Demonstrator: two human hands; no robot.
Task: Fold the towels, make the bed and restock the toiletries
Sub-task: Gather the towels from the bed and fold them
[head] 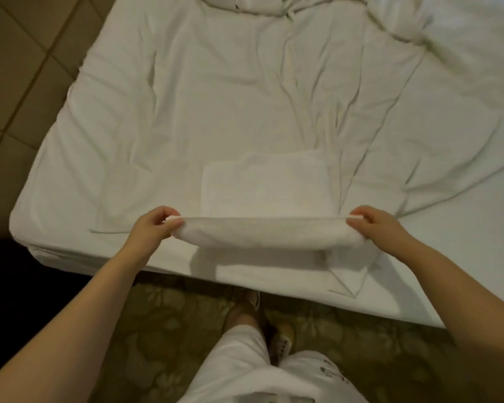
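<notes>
Head view: the towel (262,234) hangs stretched between two hands over the near edge of the bed (56,199), just clear of the sheet (186,97). The left hand (154,225) pinches its left end, fingers curled round the bunched edge. The right hand (373,225) pinches the right end the same way. The span between them sags slightly in the middle.

Handling, by judgement:
- The towel looks light, soft and limp. It has no stiffness of its own and will droop wherever it is not supported.
- The terry surface should give good grip, so slipping is unlikely.
- Hold it at the two end corners, as here. This keeps the top edge taut and the layers aligned.
- It is not fragile. The main risk is a skewed fold if one end drops first.

A folded towel (265,184) lies flat on the sheet just beyond the held one, between the hands. It suggests where the next one goes.

Surface and room:
- The sheet is white and heavily creased, so the bed is not yet made.
- Crumpled bedding (405,21) is heaped at the far end.
- The mattress is soft, and a fold pressed on it may not lie crisp.
- Tan tiles (21,68) run along the left side of the bed.
- A patterned carpet (157,330) lies under the person's feet.
- No toiletries are in view.
</notes>
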